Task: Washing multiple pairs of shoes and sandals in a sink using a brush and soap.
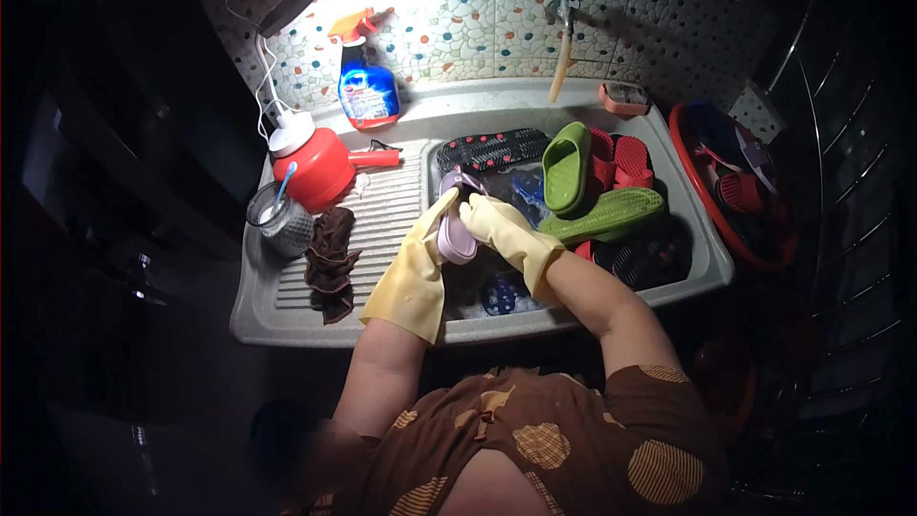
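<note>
You stand at a grey sink unit (287,311) with a ribbed draining board on the left and a basin (702,258) on the right, packed with footwear: a black dotted sandal (492,148) at the far side, two green sandals (583,186), a red pair (619,161) behind them, dark ones at the near right. You look to be mid-wash on one item: a small lilac sandal (457,239), held above the near left part of the basin. Your left hand (420,258), in a yellow rubber glove, has its grip closed around the sandal's side; your right hand (499,227), gloved too, is closed on its far end. The next move probably calls for turning the sandal while both grips stay firm. A red kettle (315,167), a blue spray bottle (366,91) and a brown cloth (330,258) sit left.
</note>
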{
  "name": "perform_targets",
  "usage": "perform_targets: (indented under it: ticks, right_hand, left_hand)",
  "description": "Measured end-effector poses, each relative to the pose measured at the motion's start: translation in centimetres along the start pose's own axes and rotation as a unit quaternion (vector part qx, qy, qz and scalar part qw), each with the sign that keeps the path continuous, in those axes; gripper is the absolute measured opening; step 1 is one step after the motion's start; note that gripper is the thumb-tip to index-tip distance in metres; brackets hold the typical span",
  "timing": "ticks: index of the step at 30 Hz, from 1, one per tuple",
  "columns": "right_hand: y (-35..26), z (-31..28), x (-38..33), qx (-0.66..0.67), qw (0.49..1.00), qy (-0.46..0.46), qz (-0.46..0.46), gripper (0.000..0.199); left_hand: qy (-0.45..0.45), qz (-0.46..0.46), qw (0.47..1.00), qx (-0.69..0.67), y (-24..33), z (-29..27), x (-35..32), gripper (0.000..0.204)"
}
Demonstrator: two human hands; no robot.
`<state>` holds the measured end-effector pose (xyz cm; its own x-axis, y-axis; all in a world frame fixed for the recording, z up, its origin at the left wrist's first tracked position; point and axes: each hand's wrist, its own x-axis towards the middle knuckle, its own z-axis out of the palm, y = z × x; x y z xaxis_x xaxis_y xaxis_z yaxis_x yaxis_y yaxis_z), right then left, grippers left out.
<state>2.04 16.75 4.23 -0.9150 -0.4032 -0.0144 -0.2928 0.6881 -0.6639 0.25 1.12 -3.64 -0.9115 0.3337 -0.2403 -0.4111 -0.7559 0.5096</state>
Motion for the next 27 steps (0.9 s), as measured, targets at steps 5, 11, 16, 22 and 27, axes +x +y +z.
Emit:
perform_targets:
  ticks: [5,11,16,22,27]
  right_hand:
    - [-2.9,0.2,-5.7,-0.038,0.993,-0.102,0.038,0.065]
    - [-0.7,-0.8,-2.0,-0.052,0.992,-0.097,0.060,0.058]
    - [0.6,0.6,1.7,-0.044,0.988,-0.053,0.135,0.054]
    - [-2.1,0.3,-6.7,-0.064,0.983,-0.110,0.130,0.068]
    - [-1.4,-0.2,-1.6,-0.031,0.994,-0.066,0.085,0.051]
  left_hand:
    - [0.002,0.001,1.000,-0.001,-0.2,-0.1,-0.3,0.053]
    - [0.000,-0.006,1.000,-0.006,-0.3,-0.1,0.1,0.053]
    - [-0.003,0.001,1.000,-0.012,0.1,-0.2,0.0,0.052]
    - [-0.004,0.002,1.000,-0.025,-0.5,-0.7,0.0,0.052]
    - [-0.001,0.001,1.000,-0.028,-0.4,-0.1,0.4,0.052]
